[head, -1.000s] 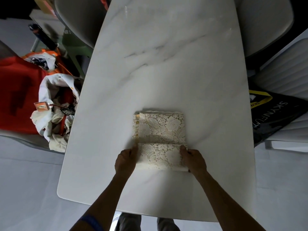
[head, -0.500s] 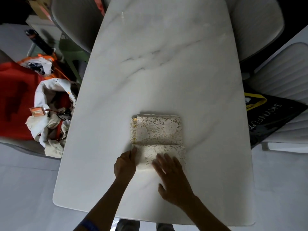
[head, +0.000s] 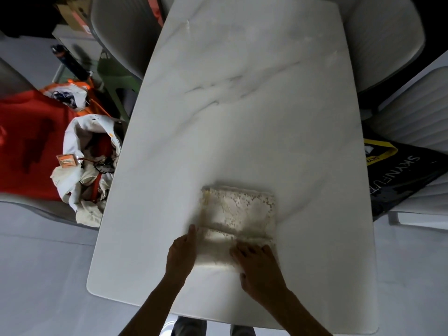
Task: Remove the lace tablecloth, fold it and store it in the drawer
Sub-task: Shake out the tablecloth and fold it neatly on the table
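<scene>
The cream lace tablecloth (head: 238,209) lies folded into a small rectangle on the white marble table (head: 242,105), near the front edge. Its near strip is turned over along a crease. My left hand (head: 180,253) grips the left end of that near strip, thumb on top. My right hand (head: 258,265) rests flat on the right half of the strip, fingers spread and pressing down. No drawer is in view. The picture is blurred by motion.
Grey chairs stand at the far left (head: 116,32) and far right (head: 385,37) of the table. To the left lie a red cloth (head: 29,146) and a white bag of clutter (head: 84,166). A black printed bag (head: 397,173) sits on a ribbed seat at the right.
My right hand left the strip's right end and came to lie flat on top of it. My left hand stayed at the left end. The view shifted slightly.
</scene>
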`<action>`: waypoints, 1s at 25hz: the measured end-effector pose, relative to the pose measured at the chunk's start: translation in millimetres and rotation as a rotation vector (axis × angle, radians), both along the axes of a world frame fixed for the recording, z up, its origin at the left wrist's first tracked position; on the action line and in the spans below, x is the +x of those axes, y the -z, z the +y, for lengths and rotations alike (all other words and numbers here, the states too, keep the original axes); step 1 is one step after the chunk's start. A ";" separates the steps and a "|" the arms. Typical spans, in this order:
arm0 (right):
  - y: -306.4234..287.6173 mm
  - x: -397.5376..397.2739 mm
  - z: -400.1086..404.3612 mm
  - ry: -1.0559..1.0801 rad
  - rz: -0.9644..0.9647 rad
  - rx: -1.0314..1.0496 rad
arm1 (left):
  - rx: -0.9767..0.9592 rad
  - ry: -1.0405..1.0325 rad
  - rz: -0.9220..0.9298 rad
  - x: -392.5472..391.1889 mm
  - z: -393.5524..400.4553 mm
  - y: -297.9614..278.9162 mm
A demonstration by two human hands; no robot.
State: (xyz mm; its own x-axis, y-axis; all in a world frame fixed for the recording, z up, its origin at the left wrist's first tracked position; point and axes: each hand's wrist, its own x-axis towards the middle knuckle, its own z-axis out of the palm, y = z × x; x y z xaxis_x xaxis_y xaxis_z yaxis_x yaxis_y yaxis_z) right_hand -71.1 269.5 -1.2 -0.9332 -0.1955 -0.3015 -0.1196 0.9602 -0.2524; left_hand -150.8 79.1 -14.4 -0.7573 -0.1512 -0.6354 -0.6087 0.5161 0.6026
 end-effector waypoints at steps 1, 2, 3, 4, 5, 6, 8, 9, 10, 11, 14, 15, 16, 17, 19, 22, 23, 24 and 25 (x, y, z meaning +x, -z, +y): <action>-6.5 2.1 4.5 -0.006 -0.073 -0.070 | 0.086 -0.014 0.039 6.4 -11.1 0.5; -13.5 -3.0 9.7 0.007 -0.153 -0.136 | 0.188 0.010 0.091 12.0 -22.3 0.1; -18.7 -14.5 16.1 0.034 -0.252 -0.197 | 0.292 0.094 0.129 14.4 -32.3 -2.0; -21.8 -30.0 24.2 0.052 -0.349 -0.250 | 0.379 0.219 0.132 13.6 -38.8 -5.5; -24.4 -48.8 32.8 0.073 -0.420 -0.299 | 0.442 0.349 0.093 10.3 -41.9 -5.9; -25.3 -67.4 40.6 0.096 -0.480 -0.355 | 0.470 0.451 0.037 4.8 -41.3 -4.5; -23.3 -97.5 52.8 0.128 -0.550 -0.431 | 0.424 0.498 -0.011 -8.0 -32.9 1.2; -21.6 -107.3 57.5 0.144 -0.533 -0.447 | 0.366 0.450 0.008 -14.2 -25.9 5.2; -18.4 -113.2 60.6 0.174 -0.487 -0.451 | 0.294 0.388 0.033 -20.1 -19.3 8.8; -14.2 -114.6 62.1 0.199 -0.411 -0.443 | 0.213 0.345 0.065 -24.1 -14.7 13.1; -4.1 -107.1 55.2 0.128 -0.206 -0.325 | 0.133 0.282 0.203 -18.2 -4.4 23.0; -1.6 -104.5 51.7 0.112 -0.204 -0.304 | 0.143 0.267 0.253 -12.8 -2.4 25.3; 0.2 -103.6 49.0 0.106 -0.216 -0.299 | 0.147 0.254 0.296 -7.6 -1.5 26.6; 2.5 -104.6 48.5 0.103 -0.219 -0.305 | 0.143 0.248 0.314 -4.8 -2.0 27.4; 6.4 -107.8 51.5 0.106 -0.212 -0.382 | 0.162 0.276 0.257 -3.6 -10.3 28.7; 6.0 -108.8 59.0 0.132 -0.285 -0.554 | 0.290 0.382 0.115 -2.3 -27.0 30.3; 5.3 -109.1 60.3 0.138 -0.311 -0.578 | 0.329 0.378 0.112 -2.3 -28.0 29.6; 5.3 -110.8 59.9 0.147 -0.320 -0.582 | 0.352 0.347 0.136 -2.4 -26.3 29.0; 5.8 -112.8 57.5 0.161 -0.306 -0.558 | 0.348 0.298 0.166 -3.5 -21.7 28.4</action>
State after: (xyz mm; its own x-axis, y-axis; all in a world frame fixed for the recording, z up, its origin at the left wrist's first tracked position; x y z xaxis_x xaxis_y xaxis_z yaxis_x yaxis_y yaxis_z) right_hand -183.9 327.1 -7.0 -0.8520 -0.2647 -0.4517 0.1707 0.6752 -0.7176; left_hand -154.3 57.4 -42.8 -0.8308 0.2876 -0.4765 -0.3458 0.4041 0.8468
